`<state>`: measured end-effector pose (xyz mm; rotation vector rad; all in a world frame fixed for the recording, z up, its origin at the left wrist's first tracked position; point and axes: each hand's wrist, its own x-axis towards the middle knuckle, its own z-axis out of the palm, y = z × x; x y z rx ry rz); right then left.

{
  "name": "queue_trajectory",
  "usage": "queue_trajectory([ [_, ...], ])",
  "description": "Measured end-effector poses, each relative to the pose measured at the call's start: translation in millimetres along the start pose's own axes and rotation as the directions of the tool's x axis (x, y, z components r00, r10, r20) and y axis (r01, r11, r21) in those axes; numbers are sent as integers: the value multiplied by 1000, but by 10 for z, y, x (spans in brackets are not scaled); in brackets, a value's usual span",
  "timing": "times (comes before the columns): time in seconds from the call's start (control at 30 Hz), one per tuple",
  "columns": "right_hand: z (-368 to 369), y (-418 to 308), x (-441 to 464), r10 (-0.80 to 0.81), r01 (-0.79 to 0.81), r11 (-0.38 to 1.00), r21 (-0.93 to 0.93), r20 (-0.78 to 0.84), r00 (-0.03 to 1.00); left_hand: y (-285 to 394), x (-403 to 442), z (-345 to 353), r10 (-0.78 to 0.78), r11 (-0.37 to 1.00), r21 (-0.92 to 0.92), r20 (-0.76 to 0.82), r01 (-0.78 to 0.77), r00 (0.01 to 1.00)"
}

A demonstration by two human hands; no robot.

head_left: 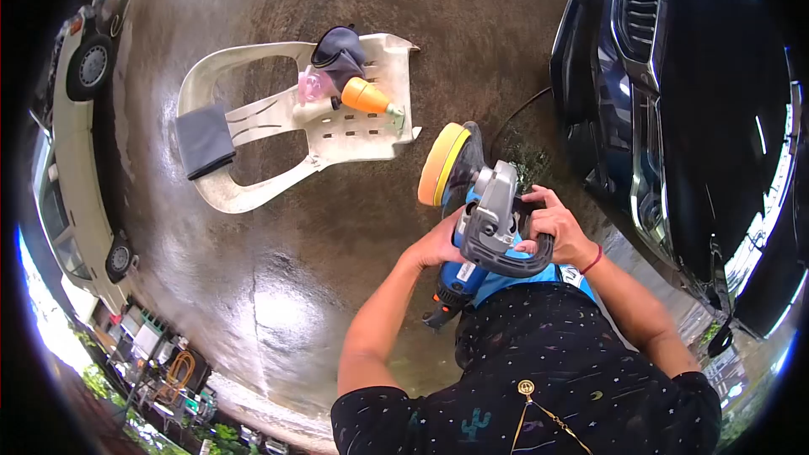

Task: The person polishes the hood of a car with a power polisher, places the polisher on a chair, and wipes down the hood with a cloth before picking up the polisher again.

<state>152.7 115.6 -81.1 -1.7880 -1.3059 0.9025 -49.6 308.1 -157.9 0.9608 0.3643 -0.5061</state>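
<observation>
A blue and grey car polisher is held up in front of my body. Its round orange and yellow foam pad faces left, away from the black car. My left hand is wrapped around the blue body, its fingers partly hidden behind the tool. At the other side, my right hand grips the polisher near the black loop handle, with some fingers curled out of sight. Beyond the pad, an orange bottle lies on a white plastic chair.
A folded grey cloth, a dark cloth-like item and something pink also rest on the chair. The black car stands close on my right. A pale vehicle is at far left. The concrete floor looks wet.
</observation>
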Motion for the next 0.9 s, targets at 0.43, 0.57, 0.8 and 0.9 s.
queue_trajectory([
  [0.43,661,260,-881,415,-445,895,-28,-313,854,-559,485,-3580,171,807,327,-927,492,334],
  [0.57,770,379,-1210,559,-592,806,-17,-307,770,-417,1041,-3936,-115,730,45,-975,682,188],
  [0.8,1047,330,-1684,716,-662,697,276,-313,624,-1135,1050,-4068,-191,964,-165,-975,209,112],
  [0.9,1049,261,-1869,714,-676,693,253,-370,594,-1016,956,-3633,-82,992,-76,-994,99,65],
])
